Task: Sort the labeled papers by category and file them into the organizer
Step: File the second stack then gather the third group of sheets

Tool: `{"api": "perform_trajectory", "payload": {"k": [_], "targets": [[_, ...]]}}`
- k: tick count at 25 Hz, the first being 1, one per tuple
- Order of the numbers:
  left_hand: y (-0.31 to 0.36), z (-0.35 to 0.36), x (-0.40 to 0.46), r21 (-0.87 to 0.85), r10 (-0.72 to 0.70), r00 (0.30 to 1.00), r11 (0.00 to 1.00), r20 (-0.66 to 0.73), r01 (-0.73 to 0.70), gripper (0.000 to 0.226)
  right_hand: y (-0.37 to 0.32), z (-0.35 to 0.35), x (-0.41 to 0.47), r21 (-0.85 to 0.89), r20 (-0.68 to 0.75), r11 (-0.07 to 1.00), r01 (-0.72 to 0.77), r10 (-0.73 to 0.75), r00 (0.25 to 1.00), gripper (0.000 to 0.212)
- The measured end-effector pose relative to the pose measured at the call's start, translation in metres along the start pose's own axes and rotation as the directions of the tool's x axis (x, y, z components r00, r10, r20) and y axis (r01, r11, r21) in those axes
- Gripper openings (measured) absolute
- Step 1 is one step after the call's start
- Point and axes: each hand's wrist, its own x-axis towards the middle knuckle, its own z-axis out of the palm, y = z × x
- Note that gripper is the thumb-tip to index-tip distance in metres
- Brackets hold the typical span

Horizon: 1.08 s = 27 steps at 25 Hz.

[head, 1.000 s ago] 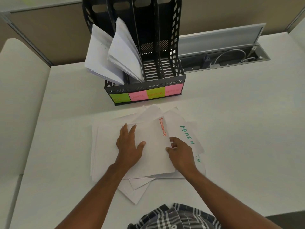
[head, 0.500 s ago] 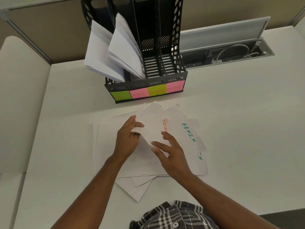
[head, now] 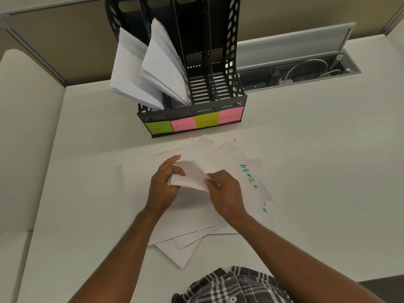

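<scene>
Lifting the top sheet point(head: 192, 171) off the loose pile point(head: 153, 206) on the tabletop point(head: 317, 171), both hands have closed on it — the left hand point(head: 162, 184) pinches its near-left corner between thumb and fingers, the right hand point(head: 223, 191) nips the opposite edge. The sheet curls upward, and its orange lettering shows only in reverse through the paper, so misreading the category is a real risk; it looks like FINANCE, whose slot is the yellow-green tag point(head: 206, 121) third from the left on the organizer point(head: 196, 62). That slot and the ADMIN one point(head: 231, 115) appear empty, while the two left slots hold sagging stacks point(head: 153, 68) that lean forward and could spill if bumped. A sheet marked ADMIN point(head: 249, 176) lies just beneath — dragging the lifted page may pull it askew.
</scene>
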Motion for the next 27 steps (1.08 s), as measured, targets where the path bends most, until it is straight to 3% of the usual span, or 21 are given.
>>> {"api": "perform_trajectory", "payload": {"k": [2,4,6,8,10,12,14,17,21,24,27], "targets": [[0.004,-0.005,0.0,0.085,0.149,0.989,0.985,-0.007,-0.148,0.031,-0.003,0.0,-0.012,-0.067,-0.061,0.939,0.337,-0.341,0.938,0.018],[0.004,-0.011,-0.001,0.098,0.237,0.97,0.968,-0.044,-0.232,0.024,-0.003,-0.004,-0.022,0.029,-0.02,0.883,0.469,-0.468,0.883,0.02],[0.0,-0.015,-0.004,0.068,0.204,0.972,0.978,-0.112,-0.198,0.014,-0.002,-0.015,-0.027,0.264,0.047,0.905,0.333,-0.357,0.933,0.023],[-0.007,-0.017,-0.006,0.001,0.116,0.974,0.993,-0.193,-0.118,0.017,0.004,-0.025,-0.022,0.392,-0.003,0.915,0.092,-0.099,0.995,0.027],[-0.013,-0.018,-0.009,-0.096,0.051,0.964,0.992,-0.262,-0.079,0.022,0.021,-0.04,-0.005,0.11,-0.192,0.991,-0.074,0.094,0.977,0.035],[-0.018,-0.021,-0.009,-0.219,-0.023,0.949,0.974,-0.314,-0.049,0.033,0.039,-0.058,0.013,-0.248,-0.15,0.915,-0.319,0.289,0.945,0.059],[-0.028,-0.024,-0.007,-0.337,-0.142,0.926,0.941,-0.35,0.017,0.037,0.049,-0.069,0.021,-0.332,-0.065,0.836,-0.436,0.441,0.895,0.069],[-0.03,-0.025,-0.006,-0.409,-0.256,0.892,0.908,-0.372,0.09,0.038,0.061,-0.071,0.022,-0.277,-0.059,0.846,-0.455,0.458,0.887,0.068],[-0.02,-0.024,-0.003,-0.401,-0.198,0.905,0.916,-0.376,0.034,0.045,0.061,-0.068,0.019,-0.204,-0.019,0.867,-0.455,0.461,0.887,0.062],[-0.012,-0.019,-0.004,-0.49,-0.198,0.925,0.872,-0.324,0.014,0.027,0.059,-0.066,0.015,-0.134,-0.007,0.899,-0.416,0.419,0.908,0.044],[-0.013,-0.016,-0.005,-0.483,-0.179,0.938,0.876,-0.297,0.014,0.027,0.053,-0.065,0.01,-0.025,-0.001,0.933,-0.36,0.36,0.933,0.021]]}}
